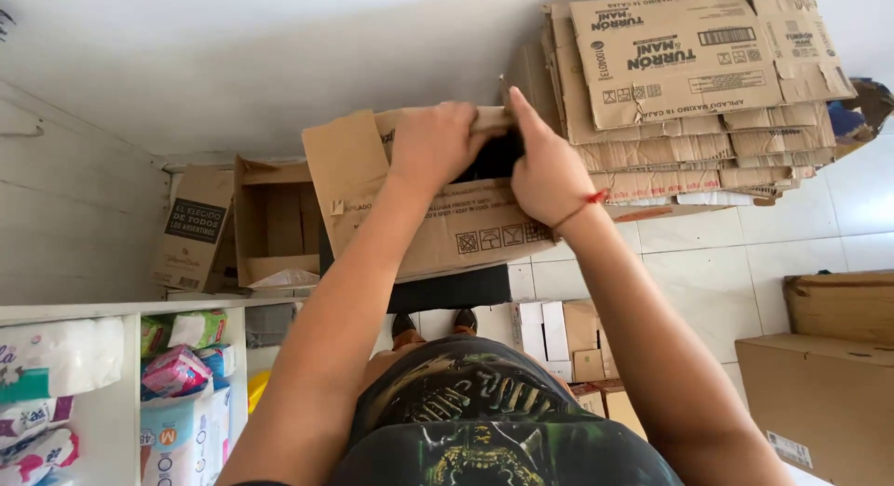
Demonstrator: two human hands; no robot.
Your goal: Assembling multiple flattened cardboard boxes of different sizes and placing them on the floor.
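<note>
The left hand (pixel 436 143) fingers clench the top flap of a cardboard box (pixel 438 221). The right hand (pixel 545 169) presses flat beside them, fingertips hidden in the dark opening. Beyond the fingers, a stack of flattened cartons (pixel 689 86) runs out of view.

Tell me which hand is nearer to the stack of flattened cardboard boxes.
Right. The right hand grips the open box's top edge right beside the stack of flattened boxes, almost touching it. The left hand grips the same edge farther from the stack.
</note>
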